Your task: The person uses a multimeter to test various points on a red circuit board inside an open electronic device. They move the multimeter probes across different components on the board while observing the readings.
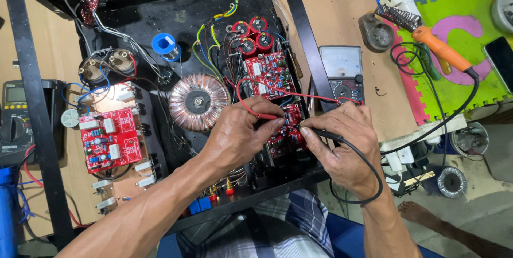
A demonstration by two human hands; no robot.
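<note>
My left hand [238, 135] pinches a red meter probe [265, 115] whose tip rests on a small red circuit board [287, 130] inside an open black amplifier chassis [176, 17]. Opposite it, my right hand [347, 143] grips a black meter probe [325, 134], its tip touching the same board. Red and black leads run from the probes toward a grey analogue multimeter [342, 71] just right of the chassis. A second red board [269, 73] lies behind the probed one, with red capacitors [251, 33] beyond it.
A copper toroidal transformer [199, 102] sits left of my hands, a blue solder spool [165, 45] behind it. A loose red board [110, 139] and a dark digital meter [15, 116] lie at left. An orange soldering iron [441, 49] rests on foam mats at right.
</note>
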